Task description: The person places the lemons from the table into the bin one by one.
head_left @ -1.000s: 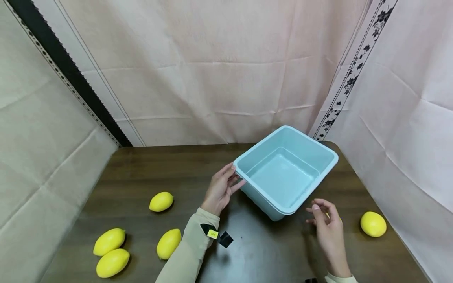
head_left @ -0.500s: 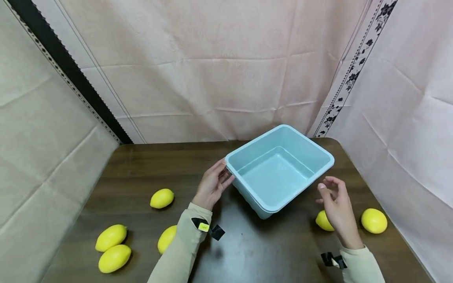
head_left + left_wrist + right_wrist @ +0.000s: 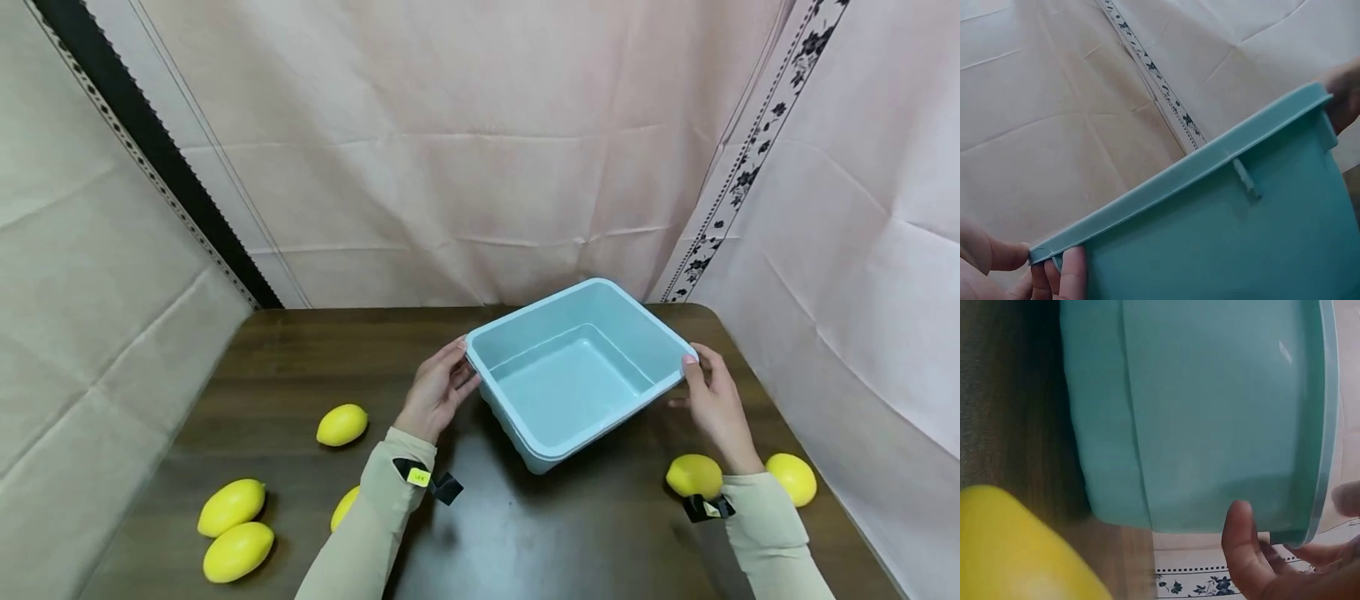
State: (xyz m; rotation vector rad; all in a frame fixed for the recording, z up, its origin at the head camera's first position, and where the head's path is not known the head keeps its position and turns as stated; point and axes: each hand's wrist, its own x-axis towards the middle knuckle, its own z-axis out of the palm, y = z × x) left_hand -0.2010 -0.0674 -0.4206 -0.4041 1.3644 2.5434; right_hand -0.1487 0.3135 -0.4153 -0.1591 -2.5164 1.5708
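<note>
A light blue plastic basin [image 3: 577, 371], rectangular and with nothing in it, is tilted over the table, its near corner lowest. My left hand [image 3: 435, 392] pinches the rim at its left corner; in the left wrist view the thumb [image 3: 1007, 255] lies on the rim and the fingers curl beneath it. At the opposite corner my right hand [image 3: 716, 404] holds the rim, thumb on top. The right wrist view has a fingertip [image 3: 1239, 519] against the basin's outer wall. One lemon [image 3: 694, 476] lies just below my right wrist, and a second lemon [image 3: 795, 479] beside that forearm.
On the left of the dark wooden table [image 3: 315, 350] lie more lemons: a touching pair [image 3: 236, 529], one farther back [image 3: 342, 425], and one [image 3: 343, 507] partly hidden by my left sleeve. Pale cloth curtains [image 3: 450, 167] hang behind and at both sides.
My right hand has moved away from the lemon and up to the basin's right corner, taking hold of the rim. The left hand and basin have shifted slightly left.
</note>
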